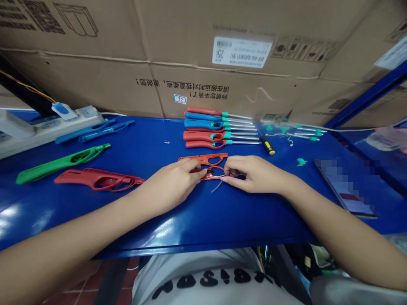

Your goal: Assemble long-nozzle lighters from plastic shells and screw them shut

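My left hand (173, 184) and my right hand (251, 173) meet at the middle of the blue table (203, 220). Both pinch a red plastic lighter shell half (213, 173) that lies flat between them. A thin wire (217, 186) hangs from under my right fingers. A second red shell half (203, 159) lies just behind the hands. Another red shell half (95, 178) lies to the left of my left wrist, untouched.
A row of assembled red and blue long lighters (216, 129) lies at the back centre. A green shell (60, 163) and blue shells (95, 130) lie at the left, near a white power strip (47, 125). A screwdriver (267, 145), teal parts (302, 132) and a phone (346, 186) lie right. Cardboard boxes (203, 55) stand behind.
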Demonstrator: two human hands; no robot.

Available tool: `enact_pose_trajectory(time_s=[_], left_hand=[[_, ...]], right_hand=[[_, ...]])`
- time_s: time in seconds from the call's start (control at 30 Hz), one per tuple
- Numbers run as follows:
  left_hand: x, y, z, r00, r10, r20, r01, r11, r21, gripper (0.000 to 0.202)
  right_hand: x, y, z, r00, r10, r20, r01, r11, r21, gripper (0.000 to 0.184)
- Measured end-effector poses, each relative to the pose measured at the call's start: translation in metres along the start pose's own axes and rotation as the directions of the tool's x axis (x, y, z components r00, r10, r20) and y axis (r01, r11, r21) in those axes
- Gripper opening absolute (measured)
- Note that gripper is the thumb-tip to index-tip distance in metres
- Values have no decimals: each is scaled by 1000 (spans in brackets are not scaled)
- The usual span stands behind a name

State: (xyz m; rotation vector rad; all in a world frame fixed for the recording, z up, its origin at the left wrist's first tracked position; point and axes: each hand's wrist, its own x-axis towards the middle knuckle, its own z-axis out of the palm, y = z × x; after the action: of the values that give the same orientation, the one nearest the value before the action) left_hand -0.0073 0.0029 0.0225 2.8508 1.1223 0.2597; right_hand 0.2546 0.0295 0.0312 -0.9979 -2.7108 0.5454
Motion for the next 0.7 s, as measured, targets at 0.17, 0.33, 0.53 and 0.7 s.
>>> enact_pose_trajectory(time_s=[0.17,0.33,0.53,0.7], left_hand=[[-2,0,1,997,34,-71,-40,996,-76,27],[-1,0,1,996,69,-51,-74,990,-117,23],[-2,-3,4,995,81,-54,-89,985,-147,28],[-2,-2,4,996,76,-52,-84,979,-187,28]], right_hand=[[4,-1,9,998,-2,-59,-2,998,-69,22],[3,-2,6,1000,-18,-14,17,999,-35,17],[1,0,0,999,-36,40,36,999,4,6],[1,1,-1,999,-36,39,35,999,37,6]])
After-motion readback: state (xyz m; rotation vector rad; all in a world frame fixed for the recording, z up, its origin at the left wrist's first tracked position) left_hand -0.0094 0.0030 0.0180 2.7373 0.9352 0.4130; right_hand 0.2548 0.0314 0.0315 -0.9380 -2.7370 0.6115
